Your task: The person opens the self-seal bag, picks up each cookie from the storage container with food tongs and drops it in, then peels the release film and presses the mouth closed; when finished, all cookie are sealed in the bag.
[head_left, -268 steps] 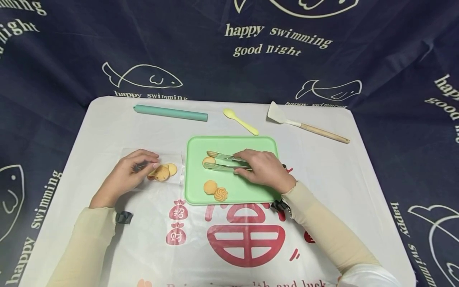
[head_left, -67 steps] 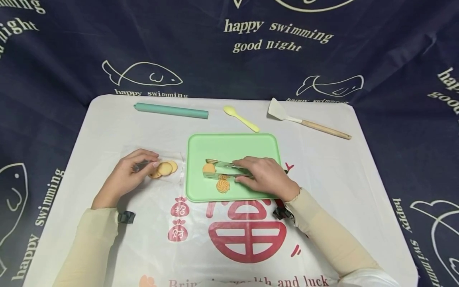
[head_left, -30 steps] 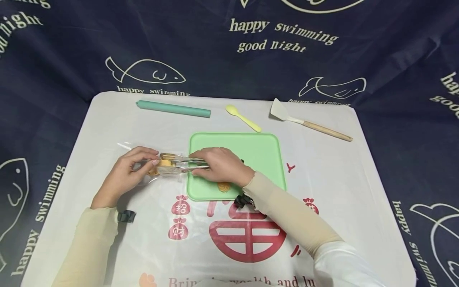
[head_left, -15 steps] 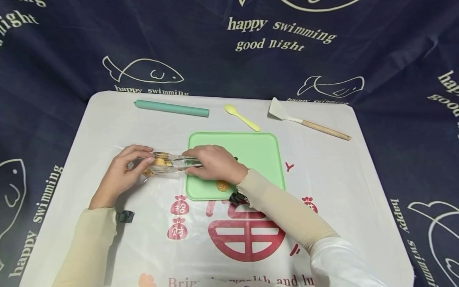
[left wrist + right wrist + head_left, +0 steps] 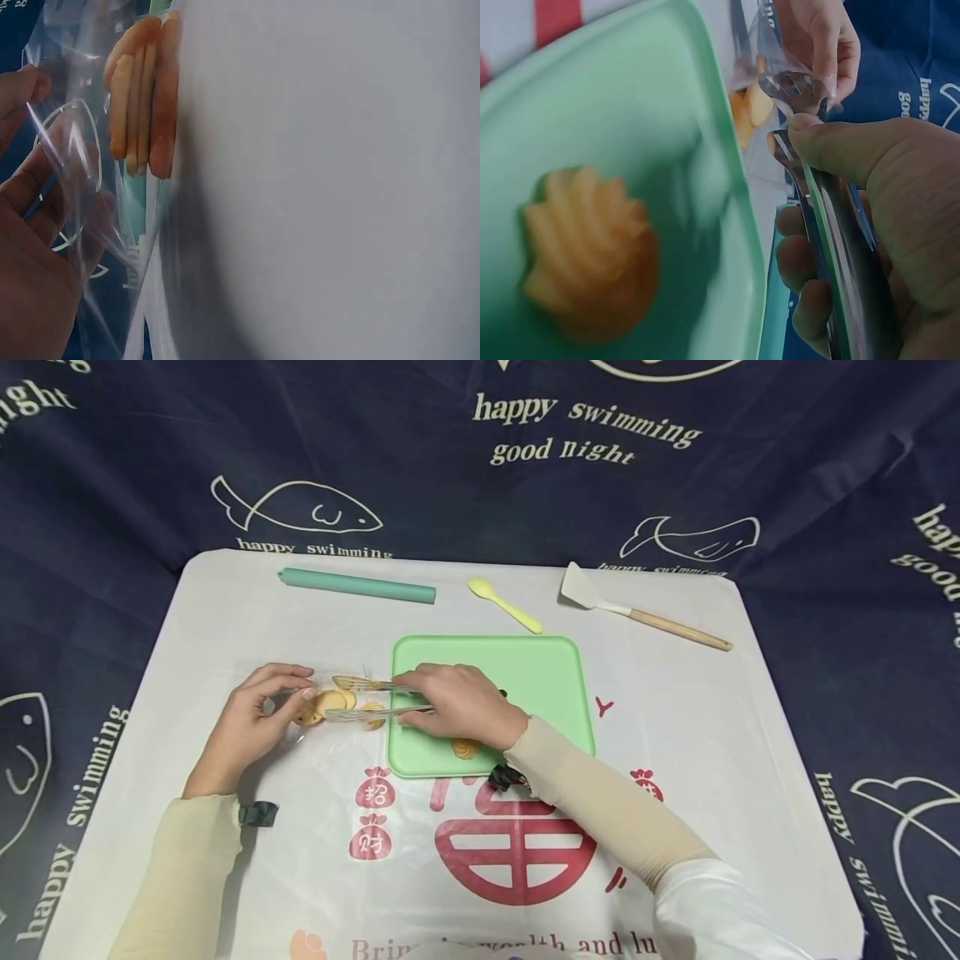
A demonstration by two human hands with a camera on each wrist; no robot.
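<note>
My left hand (image 5: 251, 727) pinches the edge of a clear plastic bag (image 5: 82, 45), which holds several round cookies (image 5: 330, 703); the left wrist view shows them stacked side by side. In my right hand (image 5: 468, 702) I grip metal tongs (image 5: 847, 262) that reach left over the bag, their arms spread apart. One more cookie (image 5: 372, 715) lies by the bag's mouth, partly behind the lower tong arm. A swirled cookie (image 5: 592, 255) sits on the green tray (image 5: 536, 668) below my right hand.
Along the back of the table lie a teal rod (image 5: 356, 585), a yellow spoon (image 5: 504, 603) and a white spatula (image 5: 645, 614) with a wooden handle. A dark blue patterned cloth (image 5: 480, 510) hangs behind the table.
From the tray my right hand has carried a plain cookie left to the bag with the tongs; their arms have since spread. Earlier three cookies showed on the tray, now only the swirled one.
</note>
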